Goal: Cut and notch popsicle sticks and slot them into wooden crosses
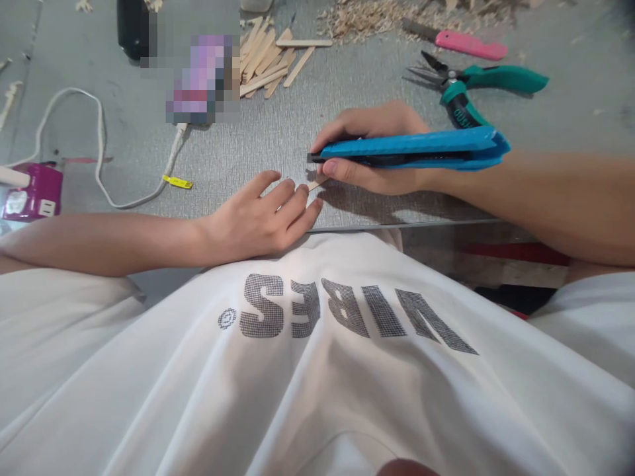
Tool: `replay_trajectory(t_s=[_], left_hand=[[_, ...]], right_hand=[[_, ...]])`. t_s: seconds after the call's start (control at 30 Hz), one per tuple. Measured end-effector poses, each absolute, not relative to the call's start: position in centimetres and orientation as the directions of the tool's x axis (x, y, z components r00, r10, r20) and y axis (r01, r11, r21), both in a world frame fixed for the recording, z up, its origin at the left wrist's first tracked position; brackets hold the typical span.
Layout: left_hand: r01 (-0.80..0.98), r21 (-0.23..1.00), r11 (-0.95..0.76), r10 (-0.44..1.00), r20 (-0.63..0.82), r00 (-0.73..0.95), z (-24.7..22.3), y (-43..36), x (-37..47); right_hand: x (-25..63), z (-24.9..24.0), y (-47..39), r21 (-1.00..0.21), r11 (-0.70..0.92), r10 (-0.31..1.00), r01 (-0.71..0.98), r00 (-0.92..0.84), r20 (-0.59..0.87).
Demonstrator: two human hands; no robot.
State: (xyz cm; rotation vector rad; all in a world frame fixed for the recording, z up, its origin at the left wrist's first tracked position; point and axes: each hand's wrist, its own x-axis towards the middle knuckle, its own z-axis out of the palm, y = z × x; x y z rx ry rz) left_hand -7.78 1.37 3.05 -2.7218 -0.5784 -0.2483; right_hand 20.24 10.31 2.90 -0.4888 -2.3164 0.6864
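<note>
My right hand [370, 149] is closed round the front part of a blue utility knife [421, 145], its dark tip pointing left and its long body lying over my wrist. Below my right thumb a short piece of wooden craft stick [318, 183] shows, slanting just above the tabletop. The other end of this stick meets the fingertips of my left hand [268, 215], which is palm down with curled fingers near the table's front edge. Much of the stick is hidden by my fingers.
Several craft sticks [265, 59] lie in a heap beyond my hands, beside wood shavings [367, 20]. Green-handled pliers [461, 86] and a pink-handled knife [469, 44] lie at the back right. On the left are a blurred phone [201, 76], its white cable [99, 145] and a purple box [37, 188].
</note>
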Motion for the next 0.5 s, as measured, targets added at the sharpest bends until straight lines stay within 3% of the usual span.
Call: replay_trajectory(t_s=[0.1,0.23,0.5], left_hand=[[0.446,-0.286,-0.848,0.390,0.233,0.891,2.83,1.34,-7.87],[0.432,-0.368,-0.823,0.364,0.242,0.900,2.70,1.34,-7.90],[0.392,-0.450,-0.803,0.328,0.217,0.920,2.60,1.56,-7.79]], right_hand=[[20.42,2.85,10.56,-0.629,0.772,0.481,0.094,-0.733,0.480],[20.66,3.06,10.54,-0.669,0.743,0.421,-0.011,-0.769,0.481],[20.81,3.41,10.31,-0.650,0.759,0.364,-0.040,-0.802,0.474]])
